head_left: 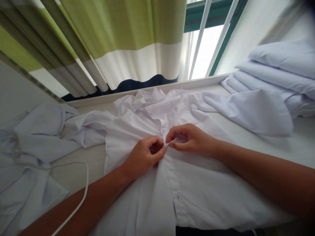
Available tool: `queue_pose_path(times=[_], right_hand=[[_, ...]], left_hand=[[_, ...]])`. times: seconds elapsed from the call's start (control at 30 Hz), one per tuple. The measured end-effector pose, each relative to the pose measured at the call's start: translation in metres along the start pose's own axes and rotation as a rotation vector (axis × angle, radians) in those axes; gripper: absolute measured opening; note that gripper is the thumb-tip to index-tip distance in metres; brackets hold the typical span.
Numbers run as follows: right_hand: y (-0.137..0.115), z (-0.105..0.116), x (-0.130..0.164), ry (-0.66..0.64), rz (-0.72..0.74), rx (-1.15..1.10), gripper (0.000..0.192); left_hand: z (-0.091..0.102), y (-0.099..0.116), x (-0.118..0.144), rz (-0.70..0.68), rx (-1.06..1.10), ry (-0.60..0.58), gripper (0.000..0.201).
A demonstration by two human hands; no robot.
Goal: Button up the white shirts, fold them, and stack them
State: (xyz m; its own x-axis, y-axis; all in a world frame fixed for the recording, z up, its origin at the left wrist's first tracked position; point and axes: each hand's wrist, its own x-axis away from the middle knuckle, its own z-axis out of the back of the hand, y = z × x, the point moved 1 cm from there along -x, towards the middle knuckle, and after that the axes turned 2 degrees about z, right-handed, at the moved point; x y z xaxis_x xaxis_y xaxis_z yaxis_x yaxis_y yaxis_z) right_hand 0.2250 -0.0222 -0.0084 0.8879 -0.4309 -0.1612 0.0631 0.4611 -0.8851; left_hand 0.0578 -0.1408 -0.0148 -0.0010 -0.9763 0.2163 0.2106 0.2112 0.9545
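Observation:
A white shirt [209, 183] lies spread over the pale table, its collar [150, 98] toward the window and its front strip running down the middle toward me. My left hand [147, 150] pinches the front edge of the shirt from the left. From the right, my right hand [187, 139] pinches the same strip, thumb and forefinger meeting the left fingertips. The cloth is gathered and creased where the fingers meet. Any button between them is hidden. Below the hands, a buttonhole [178, 197] shows on the strip. One sleeve [261, 111] stretches out to the right.
Folded white garments [278, 72] are stacked at the back right. Crumpled white cloth [36, 137] lies on the left. A white cable [86, 177] crosses over my left forearm. Behind the table [73, 177] hang green and white curtains [128, 29] beside a barred window [209, 42].

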Motion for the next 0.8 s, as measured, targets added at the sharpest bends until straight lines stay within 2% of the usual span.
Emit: queue_pose_path(times=[0.23, 0.8], right_hand=[[0.0015, 0.0004, 0.001, -0.007, 0.013, 0.0, 0.011], [0.004, 0.002, 0.0018, -0.057, 0.006, 0.037, 0.013]], left_hand=[[-0.0005, 0.0, 0.0007, -0.01, -0.099, 0.071, 0.021], [-0.0016, 0.003, 0.0005, -0.067, -0.184, 0.081, 0.018]])
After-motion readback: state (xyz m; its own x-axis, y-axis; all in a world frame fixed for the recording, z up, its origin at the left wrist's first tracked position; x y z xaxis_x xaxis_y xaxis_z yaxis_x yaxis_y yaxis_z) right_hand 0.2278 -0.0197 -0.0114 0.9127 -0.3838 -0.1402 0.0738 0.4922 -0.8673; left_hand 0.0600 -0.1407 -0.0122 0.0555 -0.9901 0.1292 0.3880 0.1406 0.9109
